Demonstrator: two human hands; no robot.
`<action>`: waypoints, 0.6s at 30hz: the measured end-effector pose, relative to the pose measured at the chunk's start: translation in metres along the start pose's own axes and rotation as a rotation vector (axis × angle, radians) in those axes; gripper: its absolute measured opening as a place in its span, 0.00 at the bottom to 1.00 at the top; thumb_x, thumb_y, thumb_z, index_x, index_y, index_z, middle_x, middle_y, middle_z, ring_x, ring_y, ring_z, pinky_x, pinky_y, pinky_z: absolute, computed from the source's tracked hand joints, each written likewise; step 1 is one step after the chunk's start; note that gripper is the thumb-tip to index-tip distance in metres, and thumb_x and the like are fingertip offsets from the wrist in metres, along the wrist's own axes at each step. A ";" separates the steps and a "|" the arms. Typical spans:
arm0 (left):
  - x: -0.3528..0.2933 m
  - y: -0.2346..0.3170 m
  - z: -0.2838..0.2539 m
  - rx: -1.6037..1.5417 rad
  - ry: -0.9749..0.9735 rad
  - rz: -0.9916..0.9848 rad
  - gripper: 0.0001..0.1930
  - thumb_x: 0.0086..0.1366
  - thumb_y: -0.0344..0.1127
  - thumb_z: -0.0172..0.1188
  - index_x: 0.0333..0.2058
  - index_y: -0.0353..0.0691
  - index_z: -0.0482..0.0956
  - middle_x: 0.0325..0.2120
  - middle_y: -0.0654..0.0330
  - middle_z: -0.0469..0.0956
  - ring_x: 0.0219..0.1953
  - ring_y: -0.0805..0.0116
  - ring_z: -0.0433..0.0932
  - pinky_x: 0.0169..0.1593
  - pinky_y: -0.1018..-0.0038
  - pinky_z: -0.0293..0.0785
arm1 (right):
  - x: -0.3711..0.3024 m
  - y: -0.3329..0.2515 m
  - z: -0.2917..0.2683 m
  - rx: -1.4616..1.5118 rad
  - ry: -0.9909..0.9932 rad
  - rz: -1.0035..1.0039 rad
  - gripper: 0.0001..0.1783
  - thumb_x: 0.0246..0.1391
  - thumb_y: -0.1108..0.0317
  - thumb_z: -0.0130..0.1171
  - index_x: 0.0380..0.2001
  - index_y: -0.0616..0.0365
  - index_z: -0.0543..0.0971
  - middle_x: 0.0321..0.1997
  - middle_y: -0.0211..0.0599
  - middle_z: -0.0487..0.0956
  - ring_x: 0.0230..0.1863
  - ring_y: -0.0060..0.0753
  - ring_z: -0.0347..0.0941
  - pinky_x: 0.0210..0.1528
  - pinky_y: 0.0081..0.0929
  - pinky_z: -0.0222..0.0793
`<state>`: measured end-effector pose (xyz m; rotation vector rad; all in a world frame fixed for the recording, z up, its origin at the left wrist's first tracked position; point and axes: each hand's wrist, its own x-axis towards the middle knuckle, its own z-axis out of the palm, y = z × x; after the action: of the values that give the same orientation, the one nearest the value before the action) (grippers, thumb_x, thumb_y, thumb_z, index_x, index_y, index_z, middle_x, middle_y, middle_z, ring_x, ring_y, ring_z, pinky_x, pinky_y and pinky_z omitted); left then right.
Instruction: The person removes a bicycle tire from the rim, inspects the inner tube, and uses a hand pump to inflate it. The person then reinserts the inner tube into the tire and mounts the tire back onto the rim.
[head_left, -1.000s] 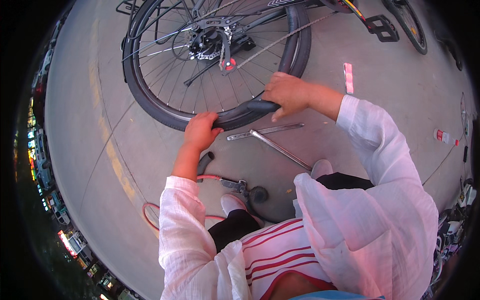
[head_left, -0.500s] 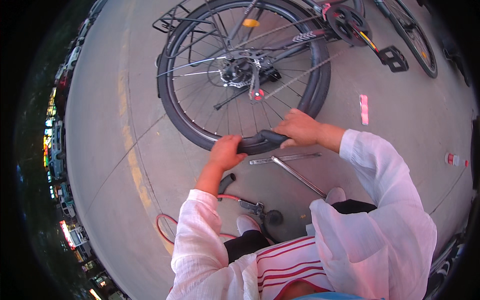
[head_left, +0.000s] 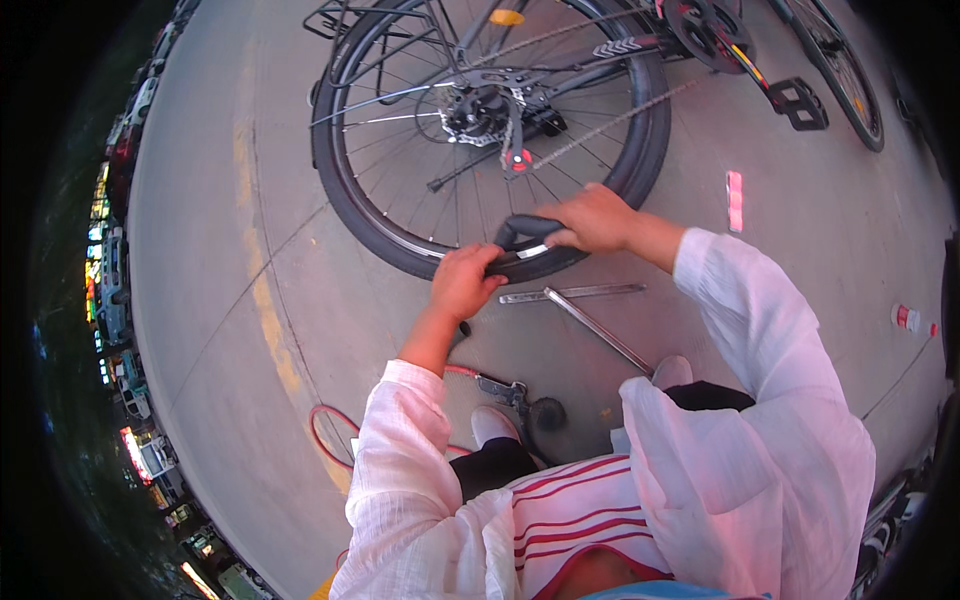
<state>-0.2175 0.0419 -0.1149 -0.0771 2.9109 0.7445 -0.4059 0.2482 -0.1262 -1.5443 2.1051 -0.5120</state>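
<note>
A bicycle wheel with a black tire (head_left: 372,243) lies in front of me, its rim and spokes showing. A smooth black inner tube (head_left: 522,228) bulges up in a loop at the wheel's near side, baring a bit of silvery rim. My right hand (head_left: 597,220) grips the tube at the right end of this loop. At the loop's left end, my left hand (head_left: 465,283) is closed over the near edge of the tire. What lies under its fingers is partly hidden. Two flat metal bars (head_left: 602,330) lie crossed on the ground just below the wheel.
The bicycle's chain, crank and pedal (head_left: 798,103) are at upper right, beside its other wheel (head_left: 850,90). A pump with a red hose (head_left: 320,430) lies by my feet. A pink packet (head_left: 735,202) and a small bottle (head_left: 908,318) lie right; parked cars line the far left.
Both hands have moved slightly up in the view along with the wheel. The tube between them now arches higher, and more bright rim shows beneath it.
</note>
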 end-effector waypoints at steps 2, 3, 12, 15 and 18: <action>0.000 0.004 -0.003 0.010 0.009 -0.018 0.19 0.49 0.34 0.71 0.41 0.44 0.77 0.34 0.57 0.77 0.39 0.51 0.76 0.43 0.60 0.71 | 0.016 -0.004 -0.004 -0.011 -0.066 0.084 0.24 0.55 0.45 0.57 0.53 0.40 0.74 0.43 0.36 0.81 0.46 0.48 0.77 0.44 0.47 0.67; 0.001 0.005 -0.005 0.032 -0.013 -0.032 0.18 0.50 0.35 0.70 0.41 0.43 0.77 0.34 0.57 0.77 0.39 0.51 0.76 0.43 0.61 0.70 | 0.020 -0.002 -0.006 -0.023 -0.095 0.125 0.24 0.55 0.45 0.57 0.53 0.40 0.74 0.44 0.37 0.81 0.46 0.49 0.77 0.44 0.48 0.68; -0.002 -0.006 -0.003 0.027 -0.024 -0.028 0.15 0.53 0.37 0.68 0.40 0.43 0.77 0.32 0.56 0.76 0.41 0.53 0.76 0.44 0.60 0.68 | 0.015 0.018 -0.024 -0.058 -0.262 0.071 0.27 0.60 0.51 0.54 0.62 0.39 0.68 0.56 0.43 0.73 0.60 0.51 0.66 0.58 0.41 0.64; 0.006 -0.005 -0.004 -0.016 -0.050 -0.001 0.15 0.53 0.34 0.68 0.39 0.41 0.76 0.33 0.55 0.76 0.41 0.50 0.75 0.44 0.58 0.69 | 0.010 0.024 -0.017 0.198 -0.011 -0.088 0.23 0.61 0.57 0.53 0.59 0.43 0.71 0.53 0.45 0.74 0.56 0.53 0.69 0.57 0.42 0.65; 0.005 -0.004 -0.005 -0.057 -0.078 -0.046 0.14 0.53 0.33 0.67 0.38 0.40 0.76 0.33 0.53 0.75 0.40 0.49 0.75 0.43 0.58 0.69 | 0.027 0.015 0.014 0.157 -0.101 -0.294 0.19 0.60 0.59 0.54 0.54 0.46 0.75 0.49 0.44 0.75 0.53 0.52 0.71 0.55 0.42 0.66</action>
<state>-0.2232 0.0354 -0.1130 -0.1182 2.8050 0.8043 -0.4165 0.2265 -0.1498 -1.7567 1.7281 -0.6685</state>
